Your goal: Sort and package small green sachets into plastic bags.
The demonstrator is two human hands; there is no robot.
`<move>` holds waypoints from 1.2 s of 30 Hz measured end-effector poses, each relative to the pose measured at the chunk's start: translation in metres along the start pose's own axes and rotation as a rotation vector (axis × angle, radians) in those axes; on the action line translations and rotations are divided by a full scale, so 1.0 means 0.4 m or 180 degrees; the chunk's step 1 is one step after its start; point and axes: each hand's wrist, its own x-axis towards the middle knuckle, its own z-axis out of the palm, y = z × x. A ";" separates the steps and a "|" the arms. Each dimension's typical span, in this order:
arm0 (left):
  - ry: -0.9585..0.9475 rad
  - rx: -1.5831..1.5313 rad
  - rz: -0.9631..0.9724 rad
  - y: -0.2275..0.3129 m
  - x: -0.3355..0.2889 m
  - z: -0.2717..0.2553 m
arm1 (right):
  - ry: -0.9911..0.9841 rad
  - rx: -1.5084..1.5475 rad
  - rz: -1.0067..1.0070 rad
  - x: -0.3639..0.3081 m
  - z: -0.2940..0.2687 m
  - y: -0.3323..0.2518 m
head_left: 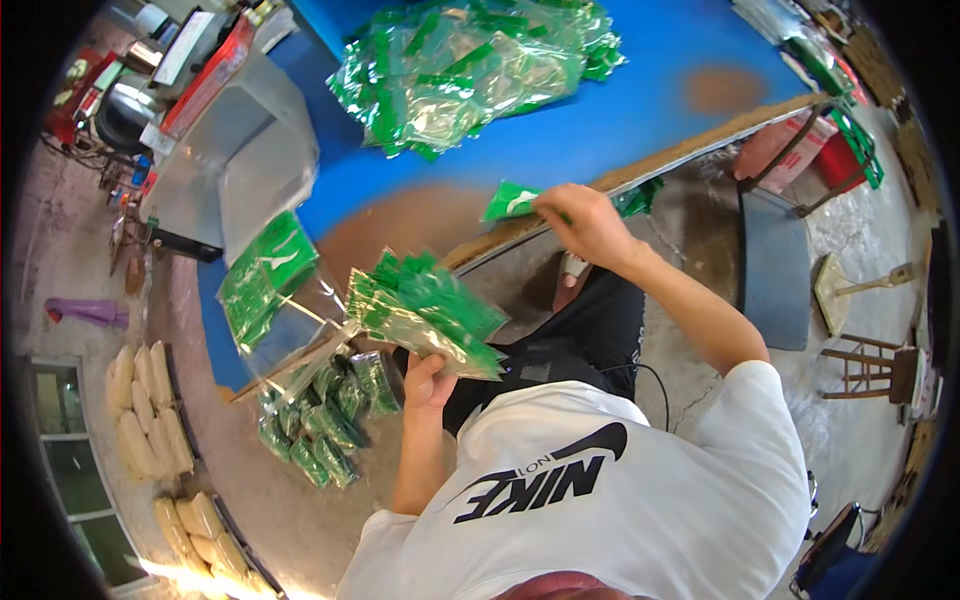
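My left hand (428, 380) grips a fanned stack of green and clear plastic packets (425, 310) just off the edge of the blue table (600, 130). My right hand (585, 222) reaches to the table's edge and pinches a single green packet (510, 202) lying there. A large loose heap of the same green packets (470, 65) sits farther back on the table. A bigger clear bag with a green panel (270, 275) lies at the table's left edge.
Several bundled green packets (320, 425) lie on the concrete floor below the table. A metal machine (235, 150) stands at the table's left. Filled sacks (150, 420) line the left wall. A grey stool (775, 265), a wooden stool (870, 365) and a red crate (790, 150) are to the right.
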 end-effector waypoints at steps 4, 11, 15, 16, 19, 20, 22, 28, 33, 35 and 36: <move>-0.0225 0.0591 -0.0055 0.056 0.009 0.006 | -0.0921 0.1194 0.1098 0.128 -0.108 -0.095; -0.0189 0.1974 -0.0496 0.111 0.046 0.149 | -0.3031 0.1614 0.0445 0.268 0.044 -0.107; 0.0215 0.1151 -0.0330 0.061 0.020 0.093 | -0.1486 0.0177 0.1085 0.409 0.151 -0.035; 0.0194 0.0956 -0.0345 0.056 0.014 0.056 | -0.1364 0.0130 0.1059 0.442 0.166 0.018; 0.0285 0.0386 -0.0132 0.031 0.001 0.011 | 0.0917 -0.1534 0.0371 0.479 0.194 0.192; 0.0505 0.0095 -0.0016 0.025 -0.008 -0.006 | 0.0452 -0.1626 0.0594 0.454 0.219 0.214; 0.0706 -0.0200 0.0168 0.015 -0.019 -0.041 | 0.0024 -0.1531 0.0934 0.384 0.288 0.223; 0.1280 -0.0100 0.0270 0.019 -0.042 -0.052 | 0.0155 -0.1131 0.0811 0.281 0.274 -0.005; 0.0567 -0.0496 0.0373 0.024 -0.017 -0.060 | -0.0797 -0.1197 -0.0244 0.191 0.236 -0.071; 0.0625 -0.0436 0.0418 0.031 -0.009 -0.028 | -0.1295 -0.0508 -0.0867 0.152 0.234 -0.095; 0.0648 -0.0324 0.0456 0.034 -0.009 -0.011 | -0.1204 -0.0218 -0.1139 0.144 0.226 -0.108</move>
